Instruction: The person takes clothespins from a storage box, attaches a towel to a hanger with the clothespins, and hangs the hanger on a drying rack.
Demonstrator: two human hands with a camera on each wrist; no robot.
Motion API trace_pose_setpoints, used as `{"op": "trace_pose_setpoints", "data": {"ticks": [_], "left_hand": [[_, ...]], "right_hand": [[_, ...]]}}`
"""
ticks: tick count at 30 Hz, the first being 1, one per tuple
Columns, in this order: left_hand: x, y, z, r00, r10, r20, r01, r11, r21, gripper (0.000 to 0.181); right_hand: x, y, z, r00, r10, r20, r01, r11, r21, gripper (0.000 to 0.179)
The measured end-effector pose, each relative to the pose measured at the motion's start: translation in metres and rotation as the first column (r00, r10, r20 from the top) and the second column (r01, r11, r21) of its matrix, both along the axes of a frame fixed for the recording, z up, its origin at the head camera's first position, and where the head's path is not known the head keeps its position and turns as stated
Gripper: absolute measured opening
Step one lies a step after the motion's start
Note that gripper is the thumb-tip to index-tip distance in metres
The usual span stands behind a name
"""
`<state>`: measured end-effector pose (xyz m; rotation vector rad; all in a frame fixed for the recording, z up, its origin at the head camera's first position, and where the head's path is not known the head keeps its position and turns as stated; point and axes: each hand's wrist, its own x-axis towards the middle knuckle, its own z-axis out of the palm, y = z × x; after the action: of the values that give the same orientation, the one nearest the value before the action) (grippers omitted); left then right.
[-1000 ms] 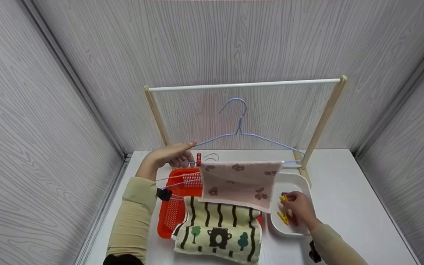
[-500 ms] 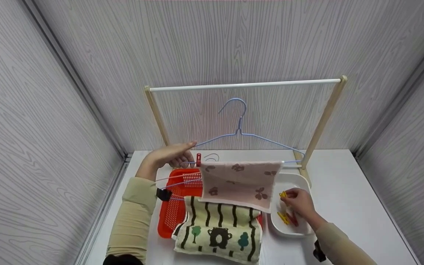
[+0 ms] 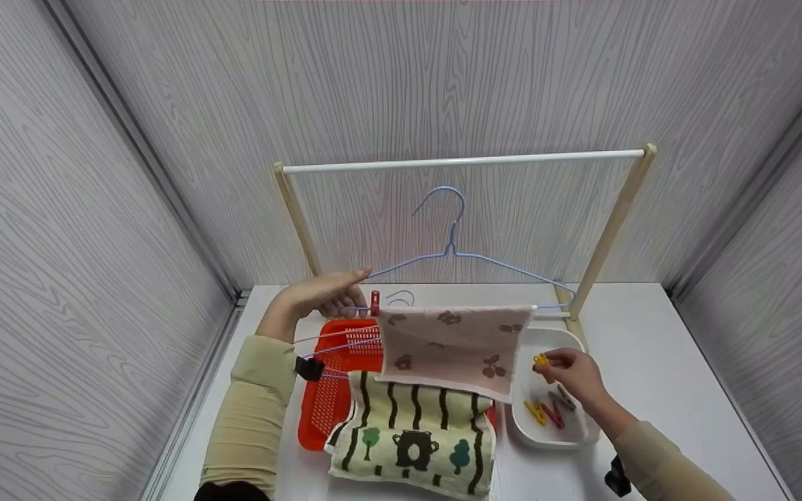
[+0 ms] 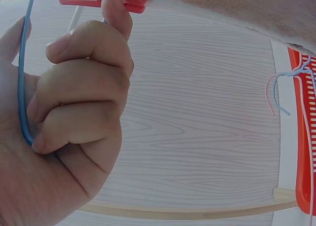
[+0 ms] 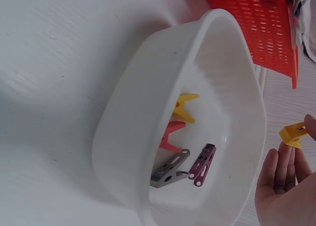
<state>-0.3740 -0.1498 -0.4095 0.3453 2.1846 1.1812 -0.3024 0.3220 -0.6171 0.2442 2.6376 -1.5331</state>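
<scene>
In the head view my left hand [image 3: 324,296] grips the left end of a blue wire hanger [image 3: 454,236], whose hook points up. In the left wrist view the fingers curl round the wire. A pink towel [image 3: 453,348] with brown patterns hangs over the hanger's bottom bar. At its top left corner sits a red clothespin [image 3: 375,302], beside the left fingers. Over the white basin [image 5: 133,112] my right hand [image 3: 578,376] pinches a yellow clothespin [image 5: 292,133]. Inside the basin lie another yellow clothespin [image 5: 186,106] and a red one, a grey one and a purple one.
A rack with a white rod [image 3: 464,161] and wooden legs stands behind the hanger. Left of the basin is a red perforated basket [image 3: 317,410], with more wire hangers and a cream towel [image 3: 415,431] with dark stripes over it. Walls enclose the back and sides.
My right hand has risen from the basin and drawn slightly to the right, lifting the yellow clothespin. More clothespins in the basin now show. The left hand, hanger and pink towel stay nearly still.
</scene>
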Motion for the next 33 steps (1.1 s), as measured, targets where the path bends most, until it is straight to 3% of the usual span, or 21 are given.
{"op": "trace_pose_setpoints", "data": {"ticks": [6,16,28,33], "left_hand": [[0.0,-0.001,-0.001,1.0,0.009,-0.006,-0.009,1.0,-0.018,0.071],[0.0,-0.001,-0.002,1.0,0.01,0.006,-0.01,1.0,0.001,0.07],[0.002,-0.001,-0.003,1.0,0.021,0.004,-0.021,1.0,-0.019,0.074],[0.002,-0.001,-0.001,1.0,0.014,-0.001,-0.014,1.0,-0.011,0.077]], "right_hand": [[0.004,-0.001,0.019,1.0,0.024,0.015,-0.024,1.0,0.011,0.044],[0.01,-0.008,0.048,0.993,0.099,-0.068,-0.097,0.994,0.041,0.036],[0.017,-0.012,0.093,0.983,0.103,-0.153,-0.097,0.994,0.051,0.038],[0.018,-0.012,0.104,0.976,0.108,-0.191,-0.105,0.994,0.027,0.04]]}}
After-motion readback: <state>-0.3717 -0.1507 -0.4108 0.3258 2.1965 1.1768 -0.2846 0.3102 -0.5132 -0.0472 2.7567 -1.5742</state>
